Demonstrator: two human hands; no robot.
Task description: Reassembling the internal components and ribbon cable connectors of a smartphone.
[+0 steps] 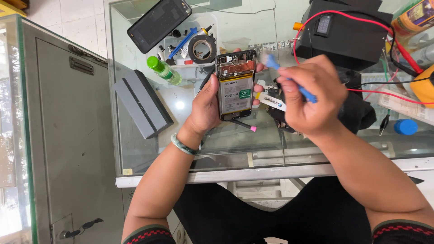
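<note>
My left hand (205, 108) holds an opened phone (235, 84) upright over the glass counter, its back cover off so the white battery and the circuit board at the top show. My right hand (309, 97) is closed on a blue plastic tool (306, 94); the tool's blurred tip (271, 61) hovers just right of the phone's top corner. A green bangle (183, 145) circles my left wrist. A white tube (271, 101) lies under the hands between phone and right hand.
On the glass counter (135, 158) lie a grey flat box (142, 103), a green bottle (163, 70), a black phone (159, 23), a tape roll (202, 48) in a white tray, a black power supply (348, 31) with red wires, a blue cap (405, 127).
</note>
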